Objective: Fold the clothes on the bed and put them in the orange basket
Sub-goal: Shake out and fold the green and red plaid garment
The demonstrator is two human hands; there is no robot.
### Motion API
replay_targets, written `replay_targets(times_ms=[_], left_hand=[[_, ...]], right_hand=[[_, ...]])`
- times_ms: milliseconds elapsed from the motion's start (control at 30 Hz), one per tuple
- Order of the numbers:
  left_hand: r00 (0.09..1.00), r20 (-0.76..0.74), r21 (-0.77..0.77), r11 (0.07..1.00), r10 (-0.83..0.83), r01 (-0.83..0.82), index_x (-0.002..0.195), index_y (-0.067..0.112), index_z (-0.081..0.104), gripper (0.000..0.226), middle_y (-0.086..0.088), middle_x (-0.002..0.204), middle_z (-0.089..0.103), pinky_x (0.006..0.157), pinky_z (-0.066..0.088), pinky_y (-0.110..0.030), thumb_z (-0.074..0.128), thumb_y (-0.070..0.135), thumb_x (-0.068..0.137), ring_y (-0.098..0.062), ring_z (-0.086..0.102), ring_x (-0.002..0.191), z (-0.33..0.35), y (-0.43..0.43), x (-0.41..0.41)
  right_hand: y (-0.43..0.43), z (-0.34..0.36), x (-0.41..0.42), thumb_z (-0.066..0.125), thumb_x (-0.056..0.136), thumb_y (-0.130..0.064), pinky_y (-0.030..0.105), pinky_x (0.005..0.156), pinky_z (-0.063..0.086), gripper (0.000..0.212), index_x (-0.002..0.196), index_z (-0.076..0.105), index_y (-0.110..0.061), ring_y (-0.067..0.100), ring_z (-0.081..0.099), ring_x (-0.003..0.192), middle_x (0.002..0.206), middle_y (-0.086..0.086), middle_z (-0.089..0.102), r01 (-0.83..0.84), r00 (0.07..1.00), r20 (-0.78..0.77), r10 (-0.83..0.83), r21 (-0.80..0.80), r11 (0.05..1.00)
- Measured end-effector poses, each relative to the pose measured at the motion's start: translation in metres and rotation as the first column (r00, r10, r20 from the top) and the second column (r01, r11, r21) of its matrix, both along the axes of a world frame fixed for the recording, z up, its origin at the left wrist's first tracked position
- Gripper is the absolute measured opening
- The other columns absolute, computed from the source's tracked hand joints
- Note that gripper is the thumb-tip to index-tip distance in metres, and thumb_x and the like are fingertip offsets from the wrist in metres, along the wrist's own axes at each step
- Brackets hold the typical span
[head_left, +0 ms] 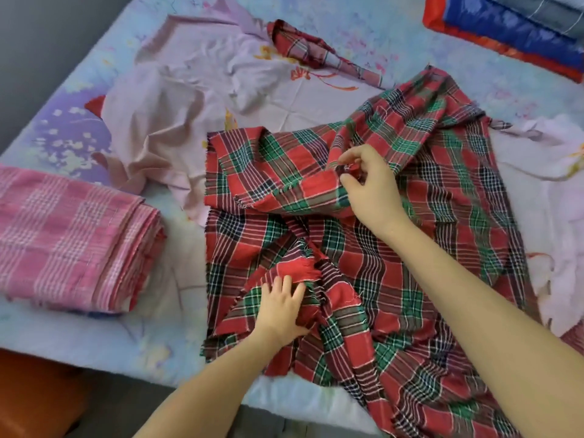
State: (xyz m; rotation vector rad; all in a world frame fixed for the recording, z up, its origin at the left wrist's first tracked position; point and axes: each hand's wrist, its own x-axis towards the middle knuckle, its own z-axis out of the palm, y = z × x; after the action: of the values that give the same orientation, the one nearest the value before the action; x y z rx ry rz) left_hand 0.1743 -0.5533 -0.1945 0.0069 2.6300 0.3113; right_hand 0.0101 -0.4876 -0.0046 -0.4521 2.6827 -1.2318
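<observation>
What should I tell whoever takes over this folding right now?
Left hand: flat, pressing the plaid cloth near a frayed corner.
Right hand: pinching a frayed edge of it, farther up.
Plaid cloth: rumpled mid-bed, partly over the unfolded lilac cloth.
Pink cloth: folded, on the bed at left.
Basket: only a corner shows, lower left.
Done: pink cloth folded.
Left: fold the plaid and lilac cloths, then put all three in the basket.

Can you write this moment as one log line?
step: folding plaid cloth | left hand: presses it flat | right hand: pinches its edge | pink cloth: folded, on bed
</observation>
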Motion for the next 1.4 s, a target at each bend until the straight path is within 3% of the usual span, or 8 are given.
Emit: replay_targets(times_ms=[133,233,400,600,833,1100,1267,1400], left_hand=[[0.986,-0.137,-0.019,0.995,0.094,-0.098,0.136,0.017,0.035,0.076,-0.014,0.133,0.041,0.105,0.03,-0.049,0.064,0.056,0.076,-0.034,0.038,0.124,-0.011,0.018,0.01],[0.953,-0.286,0.028,0.995,0.098,-0.094,0.102,0.016,0.063,0.055,-0.007,0.097,0.062,0.078,0.051,-0.041,0.081,0.045,0.06,-0.028,0.061,0.089,-0.018,0.023,0.01],[0.874,-0.394,0.329,0.932,0.283,-0.153,0.09,0.008,0.068,0.021,-0.005,0.079,0.067,0.057,0.053,-0.032,0.051,0.019,0.085,-0.028,0.064,0.068,-0.02,0.025,0.012],[0.872,-0.305,0.365,0.893,0.384,-0.265,0.128,0.003,0.051,0.041,-0.015,0.107,0.066,0.078,0.044,-0.033,0.043,-0.006,0.089,-0.033,0.061,0.099,0.014,0.002,0.023],[0.716,-0.236,0.644,0.657,0.657,-0.391,0.099,0.006,0.067,0.017,0.009,0.083,0.064,0.065,0.038,-0.011,0.069,0.012,0.083,0.004,0.058,0.075,0.078,-0.02,0.029],[0.827,-0.386,0.64,0.764,0.409,-0.079,0.095,0.007,0.074,0.018,0.033,0.07,0.057,0.064,0.041,-0.001,0.072,0.012,0.078,0.017,0.058,0.067,0.205,-0.037,0.037],[0.83,-0.356,0.679,0.729,0.429,-0.086,0.071,0.034,0.056,0.026,0.025,0.06,0.06,0.058,0.039,-0.007,0.077,0.019,0.074,0.006,0.056,0.059,0.266,-0.037,0.031],[0.79,-0.473,0.598,0.801,0.39,-0.037,0.077,0.021,0.072,0.01,0.013,0.062,0.064,0.06,0.042,-0.007,0.08,0.021,0.07,0.001,0.058,0.067,0.28,-0.044,0.026]], right_hand=[[0.021,-0.017,0.015,0.051,0.088,0.004,0.005,0.071,0.041,0.027,0.098,0.051,-0.021,0.013,0.057,0.092,0.102,0.001,0.06,-0.026,1.0,0.01,0.027,-0.053,0.998],[0.033,-0.023,0.022,0.051,0.088,0.003,0.009,0.071,0.042,0.026,0.099,0.052,-0.02,0.012,0.057,0.089,0.101,0.0,0.059,-0.037,0.999,-0.009,0.037,-0.079,0.996],[0.051,-0.027,0.036,0.053,0.088,0.002,0.009,0.069,0.042,0.023,0.099,0.054,-0.019,0.002,0.054,0.081,0.096,-0.005,0.058,-0.045,0.997,-0.075,0.037,-0.109,0.993],[0.052,-0.02,0.057,0.055,0.088,-0.002,0.031,0.086,0.045,0.02,0.101,0.056,-0.017,0.011,0.053,0.088,0.091,-0.021,0.052,-0.132,0.988,-0.095,0.123,-0.091,0.987],[0.034,0.014,0.077,0.059,0.086,-0.001,0.029,0.07,0.045,0.023,0.095,0.053,-0.021,0.018,0.055,0.072,0.085,0.003,0.059,-0.236,0.968,-0.123,0.22,-0.131,0.963],[0.016,0.087,0.081,0.063,0.083,-0.005,0.019,0.064,0.043,0.019,0.093,0.054,-0.018,0.01,0.055,0.068,0.075,-0.005,0.058,-0.361,0.932,-0.121,0.342,-0.231,0.903],[0.021,0.118,0.093,0.066,0.083,-0.004,0.013,0.066,0.045,0.018,0.094,0.056,-0.013,0.006,0.058,0.07,0.076,-0.003,0.06,-0.437,0.884,0.034,0.467,-0.298,0.849],[0.041,0.107,0.095,0.07,0.08,-0.002,0.023,0.073,0.05,0.021,0.093,0.059,-0.015,0.009,0.063,0.074,0.08,-0.002,0.066,-0.268,0.908,0.187,0.375,-0.428,0.863]])
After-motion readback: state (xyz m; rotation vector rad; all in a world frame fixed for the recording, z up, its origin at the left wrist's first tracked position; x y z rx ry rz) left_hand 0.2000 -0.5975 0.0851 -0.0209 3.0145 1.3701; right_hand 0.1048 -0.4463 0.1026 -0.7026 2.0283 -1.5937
